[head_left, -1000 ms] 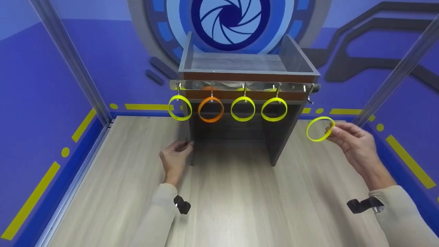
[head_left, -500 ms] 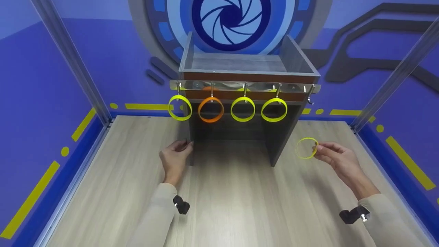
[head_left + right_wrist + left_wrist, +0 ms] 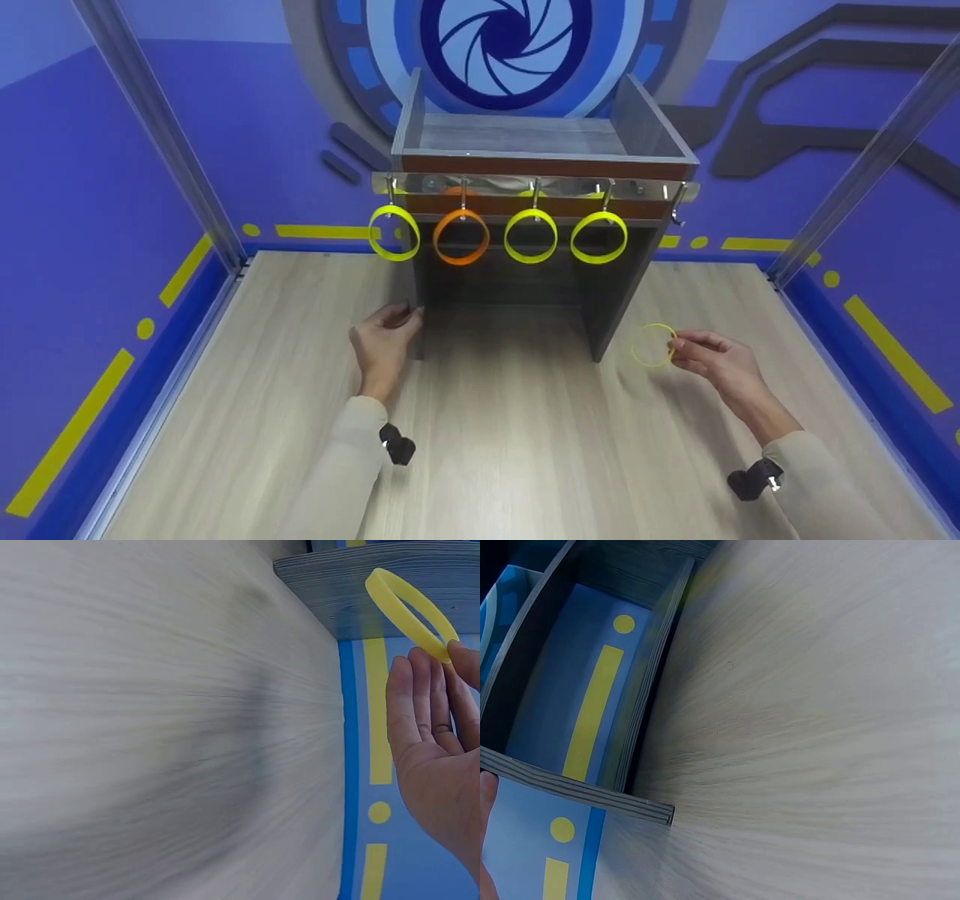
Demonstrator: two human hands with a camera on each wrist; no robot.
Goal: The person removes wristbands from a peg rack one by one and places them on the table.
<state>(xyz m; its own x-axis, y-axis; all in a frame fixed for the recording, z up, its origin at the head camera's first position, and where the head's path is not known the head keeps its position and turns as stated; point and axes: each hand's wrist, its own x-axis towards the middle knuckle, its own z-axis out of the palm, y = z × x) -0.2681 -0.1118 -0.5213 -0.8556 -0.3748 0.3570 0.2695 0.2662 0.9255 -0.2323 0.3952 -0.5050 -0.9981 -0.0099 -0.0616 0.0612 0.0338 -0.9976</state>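
A thin yellow wristband is pinched between the thumb and fingers of my right hand, above the wooden surface to the right of the grey shelf unit. The right wrist view shows this yellow wristband as a flat loop, tilted, with the other fingers extended beneath it. My left hand grips the front edge of the unit's left side panel. Only a sliver of a left finger shows in the left wrist view, beside the panel.
A metal rail crosses the unit's front. From its hooks hang an orange wristband and several yellow ones, such as the leftmost yellow wristband. The rightmost hook is bare. Blue walls enclose the table.
My right hand has moved down and to the left with the yellow wristband, away from the rail's right end. The left hand stays at the side panel, and the hanging wristbands are unmoved.
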